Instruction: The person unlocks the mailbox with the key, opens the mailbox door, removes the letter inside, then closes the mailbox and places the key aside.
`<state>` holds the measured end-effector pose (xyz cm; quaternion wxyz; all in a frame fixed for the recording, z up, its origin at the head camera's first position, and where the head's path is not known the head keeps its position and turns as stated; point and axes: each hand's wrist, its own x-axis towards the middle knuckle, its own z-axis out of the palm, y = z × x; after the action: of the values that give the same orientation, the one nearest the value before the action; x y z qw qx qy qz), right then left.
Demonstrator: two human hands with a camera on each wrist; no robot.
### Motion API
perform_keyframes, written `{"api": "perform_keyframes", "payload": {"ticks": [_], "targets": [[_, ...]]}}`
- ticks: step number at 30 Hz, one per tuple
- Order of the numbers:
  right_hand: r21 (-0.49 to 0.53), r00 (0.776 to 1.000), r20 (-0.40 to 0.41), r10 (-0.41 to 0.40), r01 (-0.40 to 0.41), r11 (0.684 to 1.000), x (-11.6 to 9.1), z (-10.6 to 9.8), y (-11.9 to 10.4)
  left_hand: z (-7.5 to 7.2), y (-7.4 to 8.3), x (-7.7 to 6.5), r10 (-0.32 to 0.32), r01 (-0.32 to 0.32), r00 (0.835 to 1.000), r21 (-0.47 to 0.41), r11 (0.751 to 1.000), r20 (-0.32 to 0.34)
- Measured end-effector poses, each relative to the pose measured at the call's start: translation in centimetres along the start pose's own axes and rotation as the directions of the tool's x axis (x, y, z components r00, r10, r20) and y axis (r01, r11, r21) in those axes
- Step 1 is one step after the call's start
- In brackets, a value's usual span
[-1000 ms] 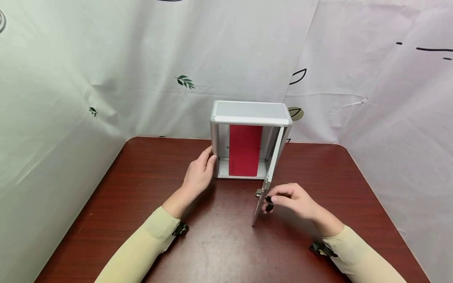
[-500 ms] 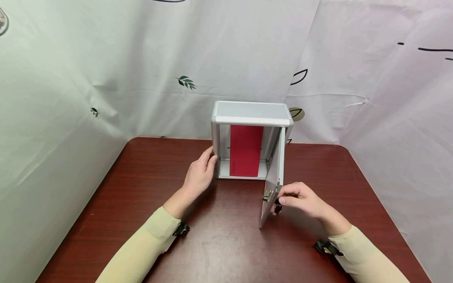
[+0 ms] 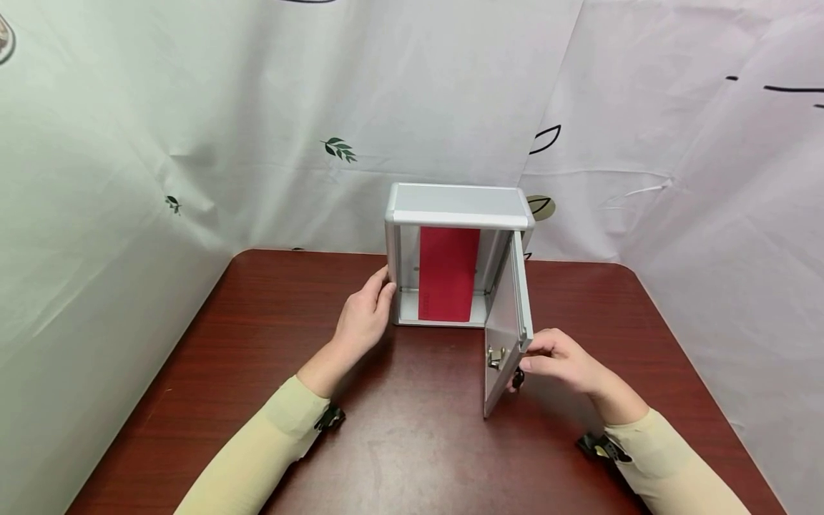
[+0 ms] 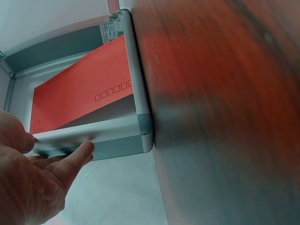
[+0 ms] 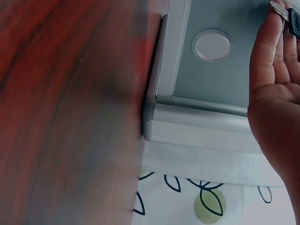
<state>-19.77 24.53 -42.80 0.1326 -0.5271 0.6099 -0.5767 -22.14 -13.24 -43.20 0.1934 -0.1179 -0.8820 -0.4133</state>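
A silver metal box (image 3: 458,199) stands upright on the table, its hinged door (image 3: 503,315) swung out on the right side. Inside leans a red envelope (image 3: 447,275) with a row of small printed squares, clear in the left wrist view. My left hand (image 3: 360,315) grips the box's left wall, thumb in front and fingers behind. On the outer face of the door, my right hand (image 3: 563,361) pinches a black-headed key at the lock; another key (image 5: 280,10) dangles against its fingers. A metal lock cam (image 3: 496,357) shows on the door's inner face.
The dark red wooden table (image 3: 399,450) has rounded far corners. A white cloth backdrop (image 3: 290,93) with leaf prints hangs behind and along both sides. On the outside of the door is a round disc (image 5: 212,45).
The door has swung farther outward to the right, and my right hand has moved right with it, holding the key. My left hand and the box have stayed in place.
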Motion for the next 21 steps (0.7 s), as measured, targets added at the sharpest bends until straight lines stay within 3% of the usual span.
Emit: {"api": "perform_keyframes", "payload": {"ticks": [5,21], "targets": [[0.034,0.998,0.028,-0.047,0.046,0.998,-0.1,-0.5,0.4,0.1,-0.1,0.1,0.001,-0.001,1.0,0.01,1.0,-0.003],[0.061,0.997,0.027,-0.067,0.065,0.996,-0.8,-1.3,0.6,-0.1,-0.2,0.2,-0.006,0.006,1.0,0.01,1.0,0.012]]}}
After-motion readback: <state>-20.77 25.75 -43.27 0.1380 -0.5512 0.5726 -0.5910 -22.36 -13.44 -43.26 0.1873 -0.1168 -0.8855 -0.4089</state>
